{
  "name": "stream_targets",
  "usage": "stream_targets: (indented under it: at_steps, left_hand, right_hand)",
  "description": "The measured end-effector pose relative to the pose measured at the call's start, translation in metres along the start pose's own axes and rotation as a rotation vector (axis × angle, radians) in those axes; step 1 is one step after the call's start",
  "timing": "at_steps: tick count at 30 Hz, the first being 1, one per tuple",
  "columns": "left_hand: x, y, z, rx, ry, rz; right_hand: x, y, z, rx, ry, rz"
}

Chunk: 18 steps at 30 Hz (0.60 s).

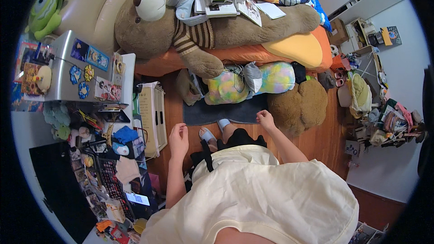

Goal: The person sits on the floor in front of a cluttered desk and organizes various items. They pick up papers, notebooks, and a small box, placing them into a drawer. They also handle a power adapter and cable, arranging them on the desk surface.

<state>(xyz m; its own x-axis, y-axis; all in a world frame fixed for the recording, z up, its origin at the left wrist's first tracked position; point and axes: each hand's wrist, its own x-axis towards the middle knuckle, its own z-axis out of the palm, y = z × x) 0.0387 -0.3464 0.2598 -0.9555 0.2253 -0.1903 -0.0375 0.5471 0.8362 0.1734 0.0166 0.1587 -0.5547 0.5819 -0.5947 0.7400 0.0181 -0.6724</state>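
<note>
Both my hands hang in the air at either side of my body. My left hand (179, 139) is above the wooden floor, near a cream storage box (149, 118), with nothing visible in it and its fingers loosely bent. My right hand (265, 119) is over the edge of a dark grey mat (220, 112), its fingers curled and their tips close together; no object shows in it. Ahead, a large brown teddy bear (234, 28) in a striped knit top lies along the bed, with white boxes (220, 10) and papers (271, 10) on it.
A tie-dye plush (227, 88) and a brown plush cushion (298, 105) lie by the bed's orange side (162, 62). At left stand a silver cabinet (64, 74) and a cluttered desk with a black mesh basket (110, 176). Crowded shelves (383, 122) line the right wall.
</note>
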Motion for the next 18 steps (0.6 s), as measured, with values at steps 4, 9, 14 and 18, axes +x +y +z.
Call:
stream_targets:
  at_steps: [4, 9, 14, 18]
  left_hand:
    - [0.014, 0.009, 0.005, 0.012, -0.016, 0.008]
    - [0.031, 0.026, 0.024, 0.052, -0.058, -0.016]
    - [0.065, 0.054, 0.054, 0.075, -0.032, -0.027]
    - [0.102, 0.085, 0.089, 0.038, -0.017, -0.050]
  right_hand:
    - [0.015, -0.011, -0.002, 0.022, 0.032, -0.036]
    - [0.063, -0.043, -0.007, 0.043, 0.054, -0.166]
    - [0.149, -0.116, -0.018, -0.015, 0.086, -0.362]
    - [0.236, -0.207, -0.027, 0.004, 0.153, -0.601]
